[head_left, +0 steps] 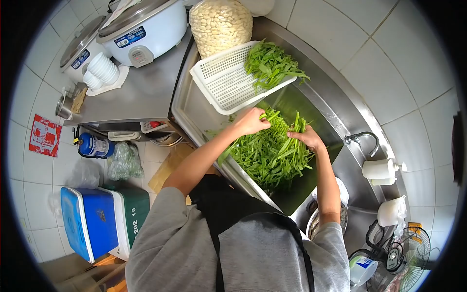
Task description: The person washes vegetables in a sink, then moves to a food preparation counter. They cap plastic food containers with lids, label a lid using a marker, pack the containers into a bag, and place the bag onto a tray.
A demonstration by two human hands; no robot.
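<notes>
A large heap of leafy greens [265, 163], with long narrow leaves and green stems like water spinach, fills much of the sink basin [296, 104]. My left hand [253, 121] is closed on some stems at the heap's upper left. On the upper right side, my right hand [307, 137] grips a bunch of the same stems between thumb and fingers. Just beyond my hands, a white perforated basket [221, 80] lies tilted across the sink. More leafy greens [272, 65] rest in its right end.
A clear bag of pale, clove-like pieces [220, 27] stands behind the basket. Rice cookers [146, 36] and stacked white cups [102, 70] occupy the left counter. A tap [365, 140], white dispenser [379, 170] and fan [399, 255] are on the right. Cooler boxes [95, 221] stand lower left.
</notes>
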